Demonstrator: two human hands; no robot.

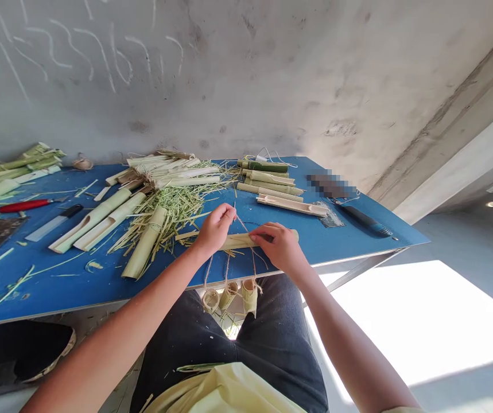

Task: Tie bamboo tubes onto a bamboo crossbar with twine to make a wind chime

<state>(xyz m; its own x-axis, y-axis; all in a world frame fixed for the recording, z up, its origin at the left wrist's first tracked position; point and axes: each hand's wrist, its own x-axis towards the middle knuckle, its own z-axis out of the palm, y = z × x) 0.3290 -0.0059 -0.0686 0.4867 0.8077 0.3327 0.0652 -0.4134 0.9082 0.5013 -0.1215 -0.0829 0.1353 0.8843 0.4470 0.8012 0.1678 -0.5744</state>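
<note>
Pinching twine [241,221] w/ L hand [215,230], R hand [281,244] pinching twine against bamboo pc [237,241]

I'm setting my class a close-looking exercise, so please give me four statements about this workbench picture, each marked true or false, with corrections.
1. The left hand pinches twine. True.
2. The right hand is lifted clear of the bamboo length. False: the right hand touches the bamboo length.
3. Three bamboo cups hang below the edge of the blue tabletop. True.
4. The red-handled tool lies right of the green shavings. False: it lies left of them.
</note>
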